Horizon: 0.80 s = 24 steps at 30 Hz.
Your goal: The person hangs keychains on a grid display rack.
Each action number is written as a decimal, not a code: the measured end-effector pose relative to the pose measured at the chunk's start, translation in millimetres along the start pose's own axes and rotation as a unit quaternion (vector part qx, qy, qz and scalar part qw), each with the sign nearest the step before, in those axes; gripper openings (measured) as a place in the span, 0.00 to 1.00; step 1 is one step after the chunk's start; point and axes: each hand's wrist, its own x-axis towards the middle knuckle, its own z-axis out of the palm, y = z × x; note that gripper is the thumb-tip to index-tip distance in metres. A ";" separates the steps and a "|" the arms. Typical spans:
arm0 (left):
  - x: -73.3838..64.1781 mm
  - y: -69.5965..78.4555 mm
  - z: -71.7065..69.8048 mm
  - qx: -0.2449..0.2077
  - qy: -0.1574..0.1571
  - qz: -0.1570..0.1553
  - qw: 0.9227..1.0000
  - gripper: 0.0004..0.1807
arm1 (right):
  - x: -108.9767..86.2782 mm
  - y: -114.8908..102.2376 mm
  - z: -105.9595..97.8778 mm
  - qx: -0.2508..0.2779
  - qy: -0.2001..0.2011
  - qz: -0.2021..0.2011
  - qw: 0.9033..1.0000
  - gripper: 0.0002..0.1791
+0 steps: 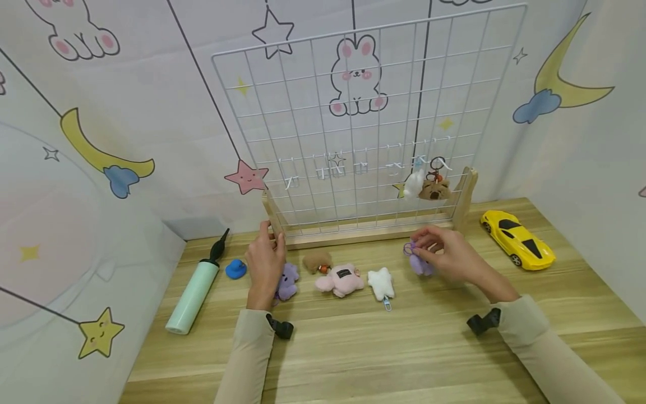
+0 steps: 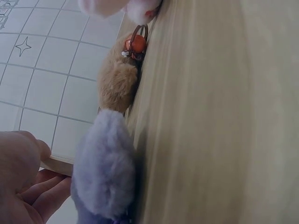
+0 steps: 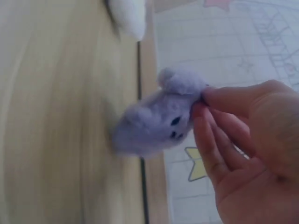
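My right hand (image 1: 451, 253) pinches a purple plush keychain (image 1: 420, 266) near its purple cord loop. In the right wrist view the small plush animal (image 3: 159, 121) dangles from thumb and fingertips, dark eyes showing, close over the table. On the other side, my left hand (image 1: 266, 261) holds the left wooden foot of a white wire grid rack (image 1: 323, 118), thumb and fingers around the wood (image 2: 58, 164). Beside that wrist lies another purple plush (image 1: 288, 282), partly hidden by the hand. A white star-shaped plush (image 1: 381, 282) with a clip rests between the hands.
A brown plush (image 1: 317, 261) and a pink plush (image 1: 341, 280) lie before the rack. Small hooks line the grid; a white plush (image 1: 414, 184) and a brown bear keychain (image 1: 435, 189) hang at right. A green pump (image 1: 194, 296), blue duck (image 1: 235, 269) and yellow toy car (image 1: 517, 239) flank them.
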 end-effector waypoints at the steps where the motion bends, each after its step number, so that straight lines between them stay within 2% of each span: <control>1: 0.1 0.1 0.1 0.000 0.000 0.000 1.000 0.21 | 0.2 -1.9 -1.5 0.003 0.011 0.000 1.000 0.11; 6: 0.6 -0.7 1.1 0.000 -0.002 -0.004 1.000 0.21 | 1.6 -10.3 -7.5 0.040 0.062 -0.006 0.997 0.10; 9: 0.5 -1.5 1.1 -0.001 0.000 -0.004 1.000 0.21 | 3.2 -17.5 -10.8 0.080 0.091 -0.015 0.993 0.10; 15: 0.5 -2.7 1.4 0.001 0.009 0.002 1.000 0.22 | 9.1 -37.8 -19.5 0.142 0.160 -0.029 0.976 0.10; 24: 0.3 -0.8 1.0 -0.002 0.000 -0.007 1.000 0.22 | 30.1 -66.1 -24.8 0.179 0.251 -0.047 0.950 0.11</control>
